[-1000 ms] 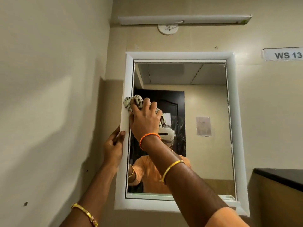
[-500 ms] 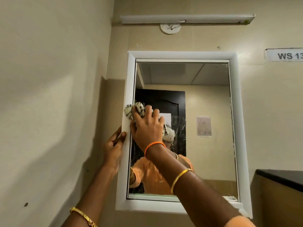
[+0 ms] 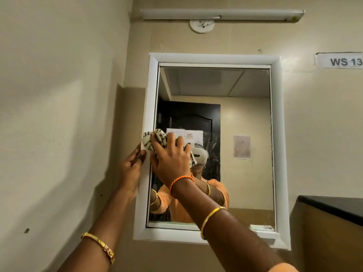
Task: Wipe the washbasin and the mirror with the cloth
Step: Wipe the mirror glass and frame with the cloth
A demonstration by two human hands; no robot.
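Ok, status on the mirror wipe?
Right hand presses cloth on mirror, left edge. Left hand grips frame, left side. Washbasin out of view. Nothing blocking.

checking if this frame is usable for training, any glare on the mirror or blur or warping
Head view: no strong glare on the mirror, its reflection reads clearly; head view: the wide lens slants and bows the frame; head view: right hand and cloth look sharp, a soft shadow lies on the wall left of the frame.
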